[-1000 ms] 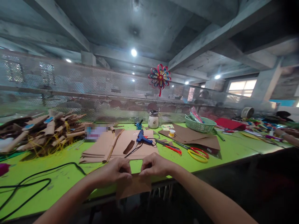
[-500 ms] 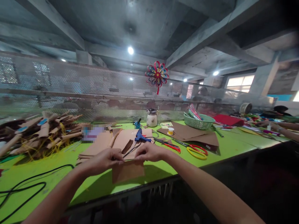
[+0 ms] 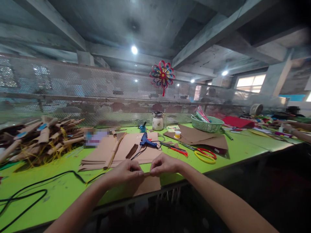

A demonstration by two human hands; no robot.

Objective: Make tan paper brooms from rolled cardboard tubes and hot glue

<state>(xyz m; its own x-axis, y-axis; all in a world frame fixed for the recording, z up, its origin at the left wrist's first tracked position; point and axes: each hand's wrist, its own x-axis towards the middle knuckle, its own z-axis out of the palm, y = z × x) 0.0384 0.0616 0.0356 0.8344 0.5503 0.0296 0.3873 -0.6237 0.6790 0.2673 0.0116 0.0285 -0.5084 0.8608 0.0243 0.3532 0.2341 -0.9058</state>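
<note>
Near the table's front edge, a small sheet of brown paper is pinched along its top by both hands. My left hand is closed on the paper's upper edge from the left. Close beside it, my right hand grips the same edge between thumb and fingers. Just beyond them lies a stack of larger brown paper sheets. On that stack rest a blue glue gun with a black cord, several small dark brown strips and a rolled paper piece.
Scissors with red and yellow handles and a red-handled pair lie to the right. Behind stand a yellow-and-white spool, a white jar and a green basket. Rolled paper pieces pile up left; a black cable crosses the table.
Both hands have moved right and nearer to me with the small brown paper. They are closer together, and the rolled paper piece on the stack shows more fully.
</note>
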